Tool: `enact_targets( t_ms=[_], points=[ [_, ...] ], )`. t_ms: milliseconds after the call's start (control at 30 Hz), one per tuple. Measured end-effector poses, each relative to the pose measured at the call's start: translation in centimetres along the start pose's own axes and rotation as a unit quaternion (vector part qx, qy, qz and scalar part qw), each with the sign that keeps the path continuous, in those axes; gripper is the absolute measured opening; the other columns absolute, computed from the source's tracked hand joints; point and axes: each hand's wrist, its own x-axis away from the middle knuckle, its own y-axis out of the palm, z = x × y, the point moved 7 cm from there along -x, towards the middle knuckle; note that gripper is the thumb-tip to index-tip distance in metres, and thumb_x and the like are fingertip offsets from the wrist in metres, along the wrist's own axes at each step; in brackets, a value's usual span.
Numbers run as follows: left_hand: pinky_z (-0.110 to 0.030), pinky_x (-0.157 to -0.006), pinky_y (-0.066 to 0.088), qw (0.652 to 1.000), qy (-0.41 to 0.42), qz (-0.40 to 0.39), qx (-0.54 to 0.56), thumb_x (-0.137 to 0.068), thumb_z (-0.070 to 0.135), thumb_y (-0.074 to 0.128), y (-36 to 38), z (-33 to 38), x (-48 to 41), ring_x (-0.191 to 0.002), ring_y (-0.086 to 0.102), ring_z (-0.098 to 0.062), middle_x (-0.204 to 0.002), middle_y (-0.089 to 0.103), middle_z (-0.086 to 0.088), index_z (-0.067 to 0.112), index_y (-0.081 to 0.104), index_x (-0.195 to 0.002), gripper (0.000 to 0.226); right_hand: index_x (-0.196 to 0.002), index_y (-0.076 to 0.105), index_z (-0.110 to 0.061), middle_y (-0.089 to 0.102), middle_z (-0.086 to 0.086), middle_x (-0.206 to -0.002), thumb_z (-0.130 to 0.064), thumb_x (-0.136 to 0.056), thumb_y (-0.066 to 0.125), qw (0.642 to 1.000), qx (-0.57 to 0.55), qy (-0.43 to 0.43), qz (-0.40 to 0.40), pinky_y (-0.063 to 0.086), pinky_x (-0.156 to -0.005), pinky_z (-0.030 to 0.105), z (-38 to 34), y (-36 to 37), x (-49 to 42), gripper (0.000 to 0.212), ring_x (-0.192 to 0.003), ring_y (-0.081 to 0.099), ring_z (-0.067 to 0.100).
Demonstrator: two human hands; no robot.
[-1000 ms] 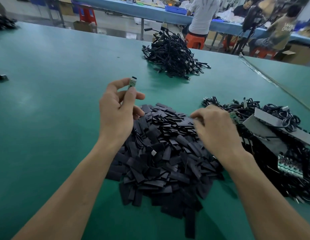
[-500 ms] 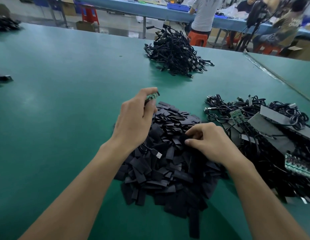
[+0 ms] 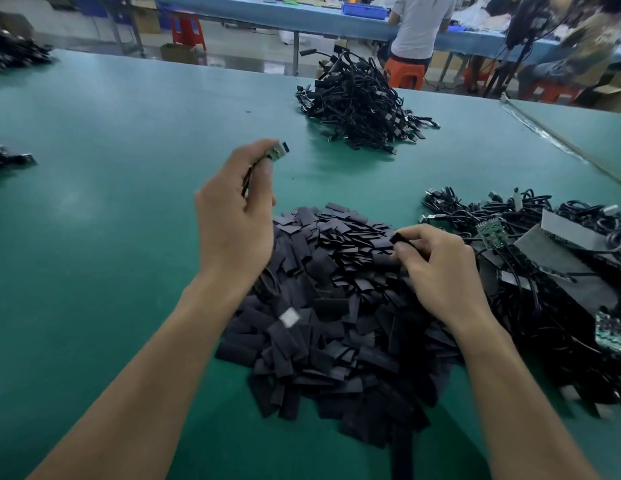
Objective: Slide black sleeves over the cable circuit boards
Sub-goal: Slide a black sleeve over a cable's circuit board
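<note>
Just now the right hand (image 3: 440, 271) fingers pinch one black sleeve (image 3: 400, 239) off the sleeve pile (image 3: 337, 323); left hand (image 3: 233, 223) fingers pinch the circuit board (image 3: 276, 153) beyond the pile. Ready to slide on.

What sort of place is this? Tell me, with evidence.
Probably a cable assembly workshop: a heap of black sleeves, piles of cables on a green worktable, and workers seated at a bench behind.

A small circuit board (image 3: 277, 152) on its cable (image 3: 248, 178) sits raised beyond the heap of flat black sleeves (image 3: 337, 323), one sleeve (image 3: 401, 240) lifted.
</note>
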Motion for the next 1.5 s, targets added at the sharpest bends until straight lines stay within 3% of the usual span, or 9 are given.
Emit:
enact_targets(
  t_ms=[167,267,433,633,733,900,1033,1267,1500],
  points=[
    [-0.011,-0.045,0.036,0.945,-0.084,-0.313,-0.043,-0.101,0.019,0.055,4.5,-0.5,1.4,-0.041,0.048,0.002,-0.058,0.065,0.017,0.024,0.063,-0.107,0.011,-0.094,0.064,-0.029,0.075,-0.01,-0.075,-0.019,-0.089,0.072,0.995,-0.091,0.032,-0.014,0.058,-0.076,0.032,0.7,0.5,0.1,0.014,-0.072,0.07,0.004],
    [-0.024,-0.059,0.047,0.91,-0.106,-0.395,-0.063,-0.1,0.024,0.056,6.6,-1.9,4.2,-0.052,0.059,-0.005,-0.068,0.072,0.013,0.027,0.054,-0.096,0.006,-0.082,0.07,-0.036,0.073,-0.014,-0.072,-0.021,-0.087,0.074,0.997,-0.074,0.004,-0.022,0.057,-0.074,0.023,0.2,0.9,0.4,0.016,-0.071,0.069,0.0],
    [-0.028,-0.055,0.051,0.937,-0.141,-0.317,-0.046,-0.098,0.023,0.061,6.5,-4.8,5.8,-0.045,0.054,-0.008,-0.067,0.069,0.011,0.032,0.06,-0.091,0.012,-0.071,0.073,-0.035,0.07,-0.012,-0.067,-0.039,-0.091,0.067,0.994,-0.048,-0.008,-0.101,0.044,-0.058,0.014,0.4,1.6,1.0,0.021,-0.06,0.061,0.0],
    [-0.01,-0.051,0.045,0.954,-0.151,-0.259,0.017,-0.096,0.014,0.065,5.5,-4.6,6.3,-0.051,0.06,0.005,-0.072,0.07,0.01,0.025,0.069,-0.094,0.012,-0.126,0.065,-0.028,0.049,-0.007,-0.102,-0.026,-0.094,0.065,0.992,0.108,-0.032,-0.065,0.043,-0.092,0.027,0.9,1.6,0.8,0.032,-0.101,0.052,0.014],
    [-0.011,-0.052,0.046,0.954,-0.159,-0.252,0.026,-0.097,0.015,0.064,5.4,-4.8,6.3,-0.048,0.058,0.001,-0.075,0.073,0.01,0.026,0.071,-0.097,0.014,-0.12,0.069,-0.029,0.047,-0.006,-0.104,-0.028,-0.09,0.071,0.983,0.159,-0.032,-0.083,0.037,-0.096,0.03,1.2,2.1,0.8,0.03,-0.109,0.043,0.02],
    [-0.017,-0.052,0.048,0.96,-0.14,-0.235,0.063,-0.094,0.012,0.068,5.2,-4.2,6.1,-0.047,0.057,-0.004,-0.079,0.074,0.012,0.037,0.067,-0.101,0.027,-0.1,0.077,-0.025,0.06,-0.004,-0.099,-0.021,-0.087,0.075,0.995,0.079,-0.045,-0.028,0.047,-0.087,0.029,0.8,1.1,1.0,0.014,-0.1,0.056,0.019],
    [-0.019,-0.052,0.049,0.959,-0.13,-0.236,0.084,-0.092,0.013,0.069,5.3,-3.5,6.1,-0.049,0.062,-0.012,-0.081,0.073,0.007,0.041,0.066,-0.089,0.028,-0.105,0.076,-0.024,0.071,-0.01,-0.094,-0.014,-0.092,0.069,0.998,0.013,-0.063,0.01,0.041,-0.071,0.004,-0.1,0.2,1.5,0.018,-0.079,0.06,-0.01],
    [-0.024,-0.062,0.054,0.948,-0.164,-0.262,0.082,-0.094,0.009,0.066,6.2,-3.8,7.3,-0.055,0.066,-0.013,-0.078,0.071,0.001,0.024,0.07,-0.094,0.016,-0.103,0.066,-0.039,0.073,-0.009,-0.073,-0.02,-0.085,0.076,0.985,-0.152,-0.041,-0.075,0.055,-0.071,0.034,-1.5,2.2,2.2,0.028,-0.065,0.067,0.008],
    [-0.034,-0.063,0.059,0.937,-0.173,-0.275,0.13,-0.091,0.011,0.072,6.4,-3.6,7.4,-0.066,0.066,-0.015,-0.078,0.072,-0.001,0.019,0.073,-0.093,0.008,-0.09,0.073,-0.032,0.075,-0.016,-0.084,-0.013,-0.082,0.078,0.98,-0.171,-0.071,-0.076,0.056,-0.076,0.029,-2.5,3.4,2.6,0.022,-0.081,0.071,0.004]
  ],
)
